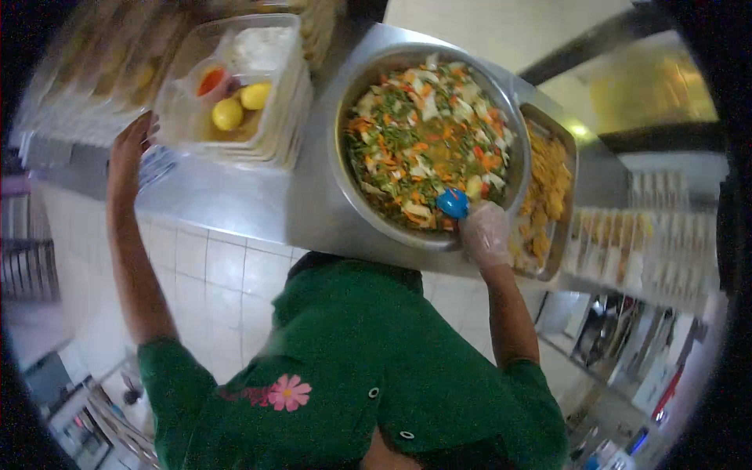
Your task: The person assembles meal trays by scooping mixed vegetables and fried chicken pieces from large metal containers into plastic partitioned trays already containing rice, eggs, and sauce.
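My right hand (484, 233), in a clear plastic glove, is closed around a blue spoon (453, 203). The spoon's bowl rests over the near edge of chopped vegetables (431, 145) in broth, which fill a large round metal basin (345, 168). At the far left, my left hand (131, 149) is beside a stack of clear plastic containers (283, 129); its fingers are dark and blurred. The top container holds white rice (262, 50), two yellow round items (228, 114) and a small cup of red sauce (210, 81).
A metal tray (565, 176) of golden fried pieces (544, 184) stands right of the basin. More filled containers line the left back (102, 70) and the right side (611, 239). The steel table (235, 196) ends close to my body, above a tiled floor (223, 262).
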Demonstrator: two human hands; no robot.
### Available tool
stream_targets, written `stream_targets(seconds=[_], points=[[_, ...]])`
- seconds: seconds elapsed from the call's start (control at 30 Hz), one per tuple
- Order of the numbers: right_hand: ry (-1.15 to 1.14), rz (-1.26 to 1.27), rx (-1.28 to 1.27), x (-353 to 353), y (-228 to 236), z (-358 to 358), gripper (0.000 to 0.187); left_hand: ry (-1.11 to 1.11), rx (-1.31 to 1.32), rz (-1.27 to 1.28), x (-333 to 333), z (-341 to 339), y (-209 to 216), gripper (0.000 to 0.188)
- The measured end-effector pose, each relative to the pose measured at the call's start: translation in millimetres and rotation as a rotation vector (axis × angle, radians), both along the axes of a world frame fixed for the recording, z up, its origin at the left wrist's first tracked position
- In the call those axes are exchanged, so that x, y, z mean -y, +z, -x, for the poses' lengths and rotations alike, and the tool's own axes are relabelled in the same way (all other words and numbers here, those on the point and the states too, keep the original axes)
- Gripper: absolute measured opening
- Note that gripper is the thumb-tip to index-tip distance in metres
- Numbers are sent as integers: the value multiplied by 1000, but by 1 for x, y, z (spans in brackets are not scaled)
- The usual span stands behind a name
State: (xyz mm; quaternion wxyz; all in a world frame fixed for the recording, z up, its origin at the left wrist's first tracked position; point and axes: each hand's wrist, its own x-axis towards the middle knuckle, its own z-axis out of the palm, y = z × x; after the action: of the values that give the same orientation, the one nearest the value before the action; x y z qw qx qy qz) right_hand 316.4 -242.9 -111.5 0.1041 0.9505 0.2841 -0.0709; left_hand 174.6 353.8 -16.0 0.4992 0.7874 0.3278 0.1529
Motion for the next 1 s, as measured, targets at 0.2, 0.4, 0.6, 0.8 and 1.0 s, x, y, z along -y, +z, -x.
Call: stream_targets(seconds=[0.2,0.4,0.6,0.8,1.0], points=[[47,324,138,-3,11,2,7,-208,-237,-36,-49,-43,-11,44],[-43,-181,87,-6,37,-46,9,-339,-215,-163,-81,-47,-20,42],[104,-27,308,-33,0,-98,16,-338,-166,60,-43,-43,11,48],[207,-100,233,-42,-36,-107,23,-305,-82,217,-7,-19,24,50],[250,-30,31,-39,-46,-99,29,-148,110,326,31,10,3,46]])
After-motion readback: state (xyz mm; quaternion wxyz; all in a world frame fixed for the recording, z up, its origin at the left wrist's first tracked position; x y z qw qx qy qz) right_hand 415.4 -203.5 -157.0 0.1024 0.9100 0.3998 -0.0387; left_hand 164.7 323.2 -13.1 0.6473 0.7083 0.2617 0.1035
